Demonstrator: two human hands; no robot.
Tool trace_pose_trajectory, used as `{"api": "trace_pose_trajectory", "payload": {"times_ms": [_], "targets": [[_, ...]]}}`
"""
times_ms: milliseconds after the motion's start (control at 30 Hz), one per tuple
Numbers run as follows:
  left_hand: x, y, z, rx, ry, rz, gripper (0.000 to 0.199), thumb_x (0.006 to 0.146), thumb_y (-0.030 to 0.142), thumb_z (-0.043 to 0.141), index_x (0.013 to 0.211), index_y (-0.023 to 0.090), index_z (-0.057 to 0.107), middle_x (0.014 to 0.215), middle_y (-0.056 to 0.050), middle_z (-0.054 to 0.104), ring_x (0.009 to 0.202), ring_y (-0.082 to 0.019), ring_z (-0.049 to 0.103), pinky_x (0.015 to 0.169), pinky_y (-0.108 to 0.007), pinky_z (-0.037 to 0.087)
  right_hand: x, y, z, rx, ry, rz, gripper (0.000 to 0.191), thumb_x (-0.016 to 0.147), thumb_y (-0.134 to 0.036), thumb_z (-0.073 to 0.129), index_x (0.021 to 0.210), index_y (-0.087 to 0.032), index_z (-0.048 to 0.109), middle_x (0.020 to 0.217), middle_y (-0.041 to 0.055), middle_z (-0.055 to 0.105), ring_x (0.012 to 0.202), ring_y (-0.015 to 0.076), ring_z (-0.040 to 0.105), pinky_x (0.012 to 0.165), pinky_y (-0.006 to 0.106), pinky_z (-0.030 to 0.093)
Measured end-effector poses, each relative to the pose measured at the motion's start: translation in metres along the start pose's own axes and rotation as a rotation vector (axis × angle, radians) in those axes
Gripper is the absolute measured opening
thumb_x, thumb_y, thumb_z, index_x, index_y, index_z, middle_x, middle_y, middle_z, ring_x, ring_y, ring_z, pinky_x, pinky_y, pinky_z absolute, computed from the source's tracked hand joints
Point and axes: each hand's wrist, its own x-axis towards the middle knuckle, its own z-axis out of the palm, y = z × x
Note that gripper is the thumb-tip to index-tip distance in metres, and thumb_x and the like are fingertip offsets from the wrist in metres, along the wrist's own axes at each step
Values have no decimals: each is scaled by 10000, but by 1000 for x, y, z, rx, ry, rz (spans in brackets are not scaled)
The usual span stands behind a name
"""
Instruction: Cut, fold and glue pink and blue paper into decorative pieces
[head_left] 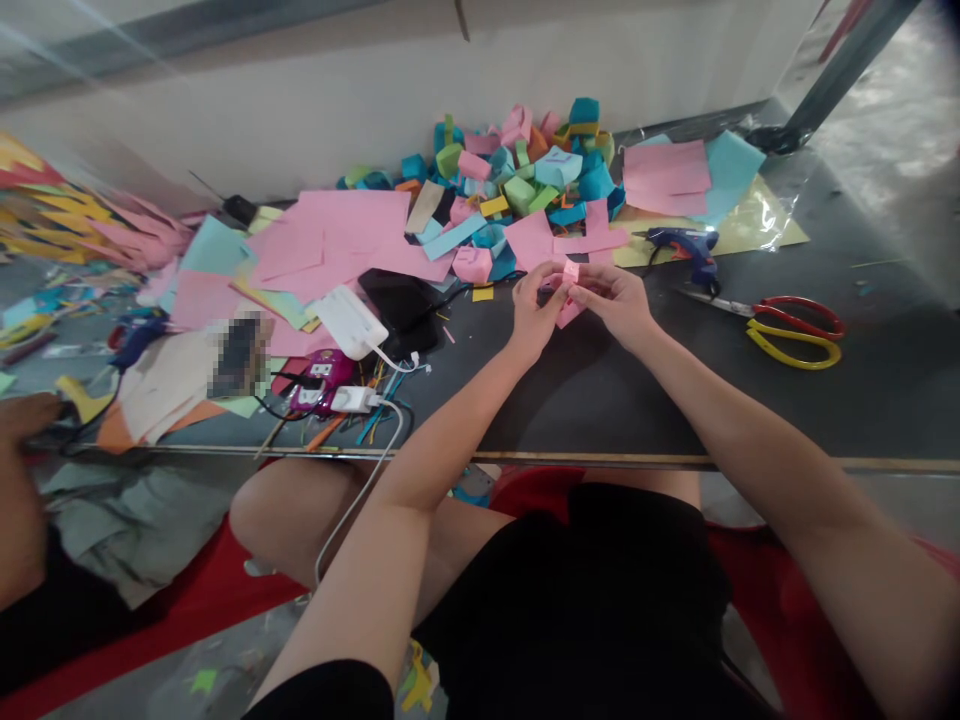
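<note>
Near the centre of the frame, the left hand [534, 308] and right hand [624, 300] meet, thumbs and fingertips pinched on a small pink paper piece [571, 272]. It looks partly shaped — bent rather than flat — though the fingers hide too much to tell whether its folds are closed.

Judging by the heap of folded paper shapes [517, 160] at upper centre, in pink, blue, green, yellow and orange, many pieces are already formed. Plenty of paper seems left to work: large pink sheets [352, 225] lie flat at left of centre, and a smaller pink stack [667, 178] rests on a light-blue sheet [729, 175] at upper right.

The blue glue gun [686, 245] and red-and-yellow-handled scissors [799, 330] lie right of the hands, neither being held — so this step appears to be handwork alone.
</note>
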Motion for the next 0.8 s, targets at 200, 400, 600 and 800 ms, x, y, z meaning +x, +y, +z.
{"api": "trace_pose_trajectory", "payload": {"times_ms": [200, 400, 600, 800], "targets": [[0, -5, 5, -148, -56, -100, 437, 917, 605, 697, 1227, 298, 708, 1308, -56, 708, 1293, -264, 645, 1131, -529, 528, 0, 1, 2, 52, 57, 3, 490, 635, -561, 924, 964, -230, 775, 913, 30, 772, 864, 196, 733, 897, 406, 611], [1, -3, 3, -247, -120, -149, 339, 903, 541, 735, 1099, 264, 739, 1207, -52, 741, 1191, -223, 695, 1070, -471, 585, 1, -3, 4, 102, 42, 46, 427, 613, -563, 928, 785, -245, 701, 769, -6, 687, 763, 163, 661, 802, 361, 594], [0, 3, 2, -271, -115, -172, 330, 881, 537, 761, 1050, 254, 739, 1138, -39, 759, 1117, -196, 713, 1038, -433, 599, 1, 0, 7, 48, 65, 16, 324, 725, -505, 879, 764, -241, 696, 768, -11, 646, 757, 148, 632, 777, 330, 570], [0, 3, 1, -238, -105, -151, 400, 875, 628, 723, 992, 245, 736, 1071, -42, 763, 1067, -201, 717, 1006, -421, 595, 2, 4, 7, -22, 99, -39, 423, 706, -621, 870, 730, -226, 720, 747, -11, 674, 707, 136, 615, 691, 302, 544]]}}
